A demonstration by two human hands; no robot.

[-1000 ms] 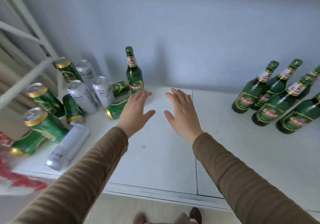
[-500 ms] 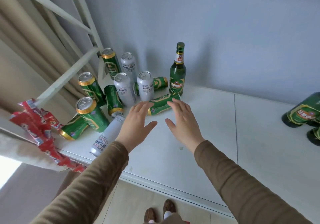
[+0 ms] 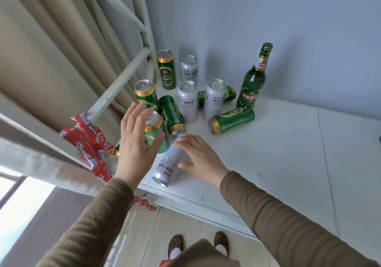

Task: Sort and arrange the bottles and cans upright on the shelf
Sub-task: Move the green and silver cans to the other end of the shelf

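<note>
A silver can [image 3: 167, 164] lies on its side near the front left edge of the white shelf [image 3: 278, 153]. My right hand [image 3: 201, 159] rests over it, fingers spread and touching its upper side without closing. My left hand [image 3: 136, 143] hovers open in front of an upright green can [image 3: 155, 133]. Behind stand several upright silver and green cans, such as a silver one [image 3: 188, 101] and a green one [image 3: 166, 69]. Green cans lie tipped over at the middle [image 3: 233, 120] and left [image 3: 172, 115]. One green bottle [image 3: 254, 79] stands upright by the wall.
A red snack wrapper [image 3: 88, 143] hangs off the shelf's left edge, beside a white diagonal frame bar [image 3: 119, 87] and beige curtain. The blue-grey wall closes the back. The shelf's front edge drops to the floor, where my feet [image 3: 198, 246] show.
The view swung left, so the bottle group at the right left the frame. Both hands moved left and toward me; my right hand came down on the lying silver can.
</note>
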